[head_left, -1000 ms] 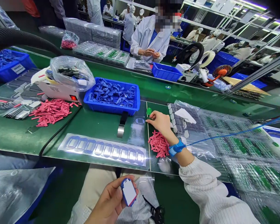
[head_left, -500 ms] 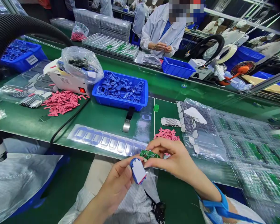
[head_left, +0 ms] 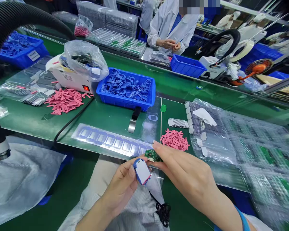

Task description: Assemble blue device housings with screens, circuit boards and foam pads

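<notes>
My left hand [head_left: 124,181] is closed on a small blue plastic frame [head_left: 136,163] with a white rectangular panel [head_left: 142,172] facing up and a pink strip along its lower edge. Just beyond it is a small green circuit board [head_left: 151,155], gripped by my right hand [head_left: 183,170] between thumb and fingers. The board lies close to the blue frame's far edge; whether they touch, I cannot tell. Behind both hands, a clear film strip with blue-outlined windows [head_left: 110,140] lies along the table's front edge. A heap of pink strips [head_left: 175,140] sits beyond my right hand.
A blue bin of blue plastic parts [head_left: 126,102] stands mid-table, near a second pink pile [head_left: 65,102]. On the right are bagged grey sheets [head_left: 204,128] and clear trays of green boards [head_left: 262,150]. A black hose [head_left: 26,19] arches at left. A person in white [head_left: 173,27] works opposite.
My right hand has turned, its back now facing up and its fingers stretched over the board. More of the pink heap shows behind it. My left hand keeps hold of the blue frame.
</notes>
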The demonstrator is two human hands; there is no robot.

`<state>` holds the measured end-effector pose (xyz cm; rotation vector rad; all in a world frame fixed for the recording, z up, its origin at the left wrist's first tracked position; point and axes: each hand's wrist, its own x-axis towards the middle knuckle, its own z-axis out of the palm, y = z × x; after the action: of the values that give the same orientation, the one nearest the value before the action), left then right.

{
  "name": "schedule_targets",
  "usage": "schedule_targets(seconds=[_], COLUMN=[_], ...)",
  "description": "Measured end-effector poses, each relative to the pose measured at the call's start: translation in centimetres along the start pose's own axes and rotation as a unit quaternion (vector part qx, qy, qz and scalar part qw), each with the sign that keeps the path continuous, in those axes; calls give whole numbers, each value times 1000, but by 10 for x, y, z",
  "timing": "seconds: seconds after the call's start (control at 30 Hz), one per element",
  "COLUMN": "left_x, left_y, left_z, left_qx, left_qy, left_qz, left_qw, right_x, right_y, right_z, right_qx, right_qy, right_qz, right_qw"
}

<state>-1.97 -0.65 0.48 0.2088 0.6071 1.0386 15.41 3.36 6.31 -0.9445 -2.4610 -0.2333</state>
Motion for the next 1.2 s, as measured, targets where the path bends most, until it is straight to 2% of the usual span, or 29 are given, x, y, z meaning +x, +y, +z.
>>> schedule_targets(seconds=[0.13, 0.23, 0.33, 0.43, 0.53, 0.73, 1.03, 1.2], left_x=[0, 2, 4, 4, 4, 4, 3, 4], left_y=[2, 1, -3, -7, -8, -6, -7, -5], left_z=[2, 2, -1, -4, -6, -4, -9, -11], left_qx=[-12, 12, 65, 113, 146, 170, 223, 241], left_qy=[10, 12, 5, -9, -25, -31, 2, -7], left_qz=[13, 35, 103, 173, 209, 234, 276, 290], left_qw=[1000, 999, 993, 978, 967, 957, 935, 926], right_x=[-5, -8, -8, -6, -5, -4, -9, -6], right_y=[-3, -11, -18, -21, -23, -26, -29, -25], right_z=[0, -4, -7, -7, -3, 1, 2, 0], right_qx=[96, 215, 262, 237, 228, 224, 219, 218], right_qy=[28, -5, -25, -4, 13, 18, 17, 17], right_qz=[105, 195, 228, 213, 183, 165, 146, 108], right_qw=[989, 957, 937, 948, 956, 960, 965, 970])
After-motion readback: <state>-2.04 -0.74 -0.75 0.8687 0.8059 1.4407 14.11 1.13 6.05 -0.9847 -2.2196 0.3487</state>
